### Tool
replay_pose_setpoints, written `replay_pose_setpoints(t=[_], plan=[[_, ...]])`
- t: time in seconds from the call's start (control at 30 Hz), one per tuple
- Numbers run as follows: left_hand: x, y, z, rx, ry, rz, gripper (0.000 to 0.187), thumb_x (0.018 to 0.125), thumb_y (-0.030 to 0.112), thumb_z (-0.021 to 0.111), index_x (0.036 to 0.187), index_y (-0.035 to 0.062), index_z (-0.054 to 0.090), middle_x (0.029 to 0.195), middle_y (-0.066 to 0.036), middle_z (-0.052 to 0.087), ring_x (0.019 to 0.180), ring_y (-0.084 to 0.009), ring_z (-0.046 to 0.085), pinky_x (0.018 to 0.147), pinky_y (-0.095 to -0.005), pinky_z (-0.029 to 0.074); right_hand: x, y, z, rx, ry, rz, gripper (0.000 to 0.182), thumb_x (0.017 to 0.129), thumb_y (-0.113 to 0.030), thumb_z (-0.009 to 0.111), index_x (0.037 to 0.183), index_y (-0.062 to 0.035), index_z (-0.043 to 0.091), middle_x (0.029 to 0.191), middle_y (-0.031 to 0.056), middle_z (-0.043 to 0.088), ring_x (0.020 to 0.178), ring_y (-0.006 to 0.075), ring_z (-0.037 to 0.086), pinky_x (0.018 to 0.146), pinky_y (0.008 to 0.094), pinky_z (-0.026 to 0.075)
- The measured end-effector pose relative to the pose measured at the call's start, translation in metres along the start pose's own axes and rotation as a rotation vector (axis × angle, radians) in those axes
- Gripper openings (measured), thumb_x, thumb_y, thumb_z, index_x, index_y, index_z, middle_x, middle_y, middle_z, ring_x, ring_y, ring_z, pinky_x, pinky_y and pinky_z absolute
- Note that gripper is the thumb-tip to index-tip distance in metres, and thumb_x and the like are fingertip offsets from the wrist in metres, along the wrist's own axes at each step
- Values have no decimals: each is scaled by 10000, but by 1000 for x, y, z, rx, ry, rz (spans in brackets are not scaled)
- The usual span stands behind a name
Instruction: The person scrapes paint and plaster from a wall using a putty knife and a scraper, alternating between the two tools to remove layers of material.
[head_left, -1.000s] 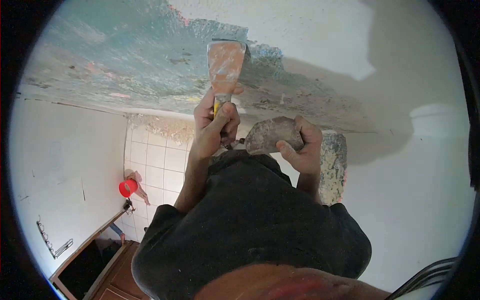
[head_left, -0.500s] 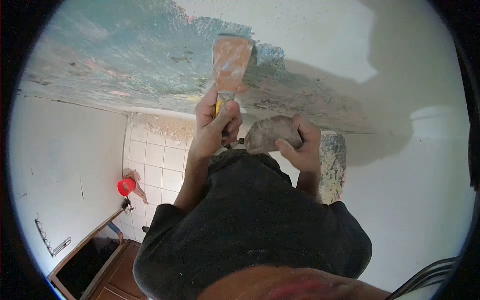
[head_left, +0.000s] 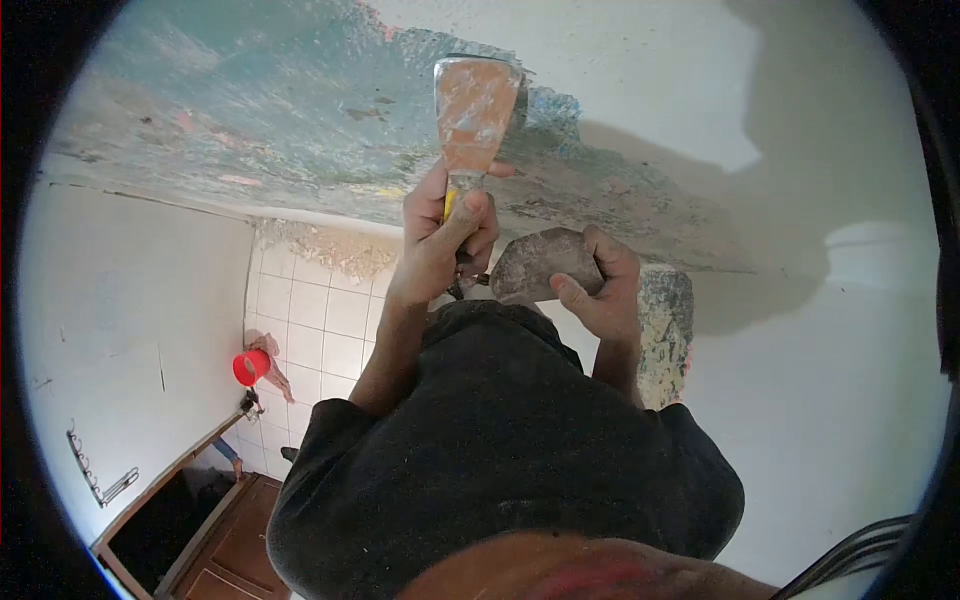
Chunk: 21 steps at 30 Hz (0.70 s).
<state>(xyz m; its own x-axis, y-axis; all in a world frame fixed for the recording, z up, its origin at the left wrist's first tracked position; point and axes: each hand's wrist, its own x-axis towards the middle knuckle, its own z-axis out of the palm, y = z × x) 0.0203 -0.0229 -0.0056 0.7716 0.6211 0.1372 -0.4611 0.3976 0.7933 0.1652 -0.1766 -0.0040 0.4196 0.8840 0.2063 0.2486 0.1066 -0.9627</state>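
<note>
Wall: we face a white wall [head_left: 640, 60] with a broad worn patch [head_left: 290, 110] of blue-green and grey, its border ragged against the paint.
Left hand: our left hand [head_left: 447, 245] wraps round the scraper's yellow-and-dark handle, thumb on top and one finger stretched out beside the blade's base, apparently to steady and angle it.
Scraper: the scraper [head_left: 475, 115] points away from us, its front edge by the patch's upper border, where bare surface meets paint; we cannot tell whether it touches. Its broad face is rust-coloured, with pale smears.
Right hand: our right hand [head_left: 615, 290] pinches a grey slab [head_left: 548, 262] by its right end, thumb on the near face, probably so that most of it stays free.
Slab: it hangs between our hands, below the patch's lower edge and near our dark shirt [head_left: 500, 430], likely held low to leave the blade room.
Beyond our right forearm: a second, mottled patch [head_left: 660, 330].
Farther left: white tiles [head_left: 325, 320], a red bucket [head_left: 250, 368] and a brown door [head_left: 240, 545].
</note>
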Motion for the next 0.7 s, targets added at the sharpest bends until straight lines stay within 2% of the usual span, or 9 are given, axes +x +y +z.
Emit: replay_pose_setpoints(t=[0.1, 0.2, 0.33, 0.5, 0.7], plan=[[-5, -1, -3, 10, -4, 59, 344, 1010, 236, 505, 1264, 4, 498, 596, 37, 407, 440, -25, 335, 372, -193, 280, 1, -6, 0, 20, -3, -7, 269, 756, -159, 723, 752, -56, 475, 645, -3, 415, 613, 83, 368, 547, 263, 342], [0, 3, 2, -65, -43, 40, 334, 1011, 236, 503, 1256, 10, 502, 600, 46, 396, 442, -24, 328, 364, -192, 283, 4, -2, -1, 9, -25, -10, 282, 754, -170, 731, 751, -50, 476, 649, -4, 415, 611, 83, 372, 543, 259, 343], [-1, -1, 0, -16, -22, 40, 321, 1011, 235, 502, 1251, 21, 507, 602, 52, 388, 442, -21, 325, 361, -187, 275, 1, 0, -6, -27, -55, -60, 289, 754, -176, 733, 751, -51, 473, 651, -1, 409, 608, 82, 371, 542, 248, 339], [0, 0, 1, -29, -31, -7, 312, 1012, 238, 504, 1242, 27, 513, 602, 49, 400, 454, -14, 333, 367, -184, 242, 1, -4, -2, -66, -2, -6, 305, 758, -187, 736, 737, -60, 459, 649, 1, 402, 616, 85, 362, 546, 250, 338], [2, 0, 6, -35, -32, 36, 298, 1017, 238, 492, 1225, 26, 521, 584, 52, 386, 431, -8, 308, 360, -191, 221, 6, 1, -3, -21, -15, -25, 319, 765, -197, 737, 726, -68, 448, 650, -11, 416, 614, 83, 360, 545, 251, 335]])
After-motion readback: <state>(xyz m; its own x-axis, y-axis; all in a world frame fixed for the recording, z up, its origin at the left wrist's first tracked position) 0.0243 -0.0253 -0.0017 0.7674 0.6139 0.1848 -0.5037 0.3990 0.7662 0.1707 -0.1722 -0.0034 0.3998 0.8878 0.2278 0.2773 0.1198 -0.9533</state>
